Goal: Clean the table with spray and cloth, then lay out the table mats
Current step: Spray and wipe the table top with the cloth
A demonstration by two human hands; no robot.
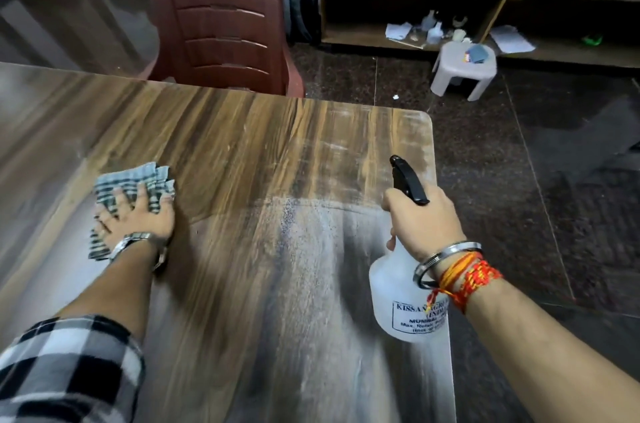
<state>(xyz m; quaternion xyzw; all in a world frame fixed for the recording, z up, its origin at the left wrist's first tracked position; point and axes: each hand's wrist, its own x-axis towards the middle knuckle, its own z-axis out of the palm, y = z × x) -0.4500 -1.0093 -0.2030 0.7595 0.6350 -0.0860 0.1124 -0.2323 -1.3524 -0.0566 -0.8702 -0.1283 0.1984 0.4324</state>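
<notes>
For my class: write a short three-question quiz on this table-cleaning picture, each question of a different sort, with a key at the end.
1. True or false: the left hand lies flat on the checked cloth on the table.
2. Multiple choice: the right hand grips the spray bottle by
A. its base
B. its neck, below the black trigger head
C. its printed label
3. Short answer: what stands on the floor just beyond the table's far edge?

Key
1. True.
2. B.
3. A dark red plastic chair.
</notes>
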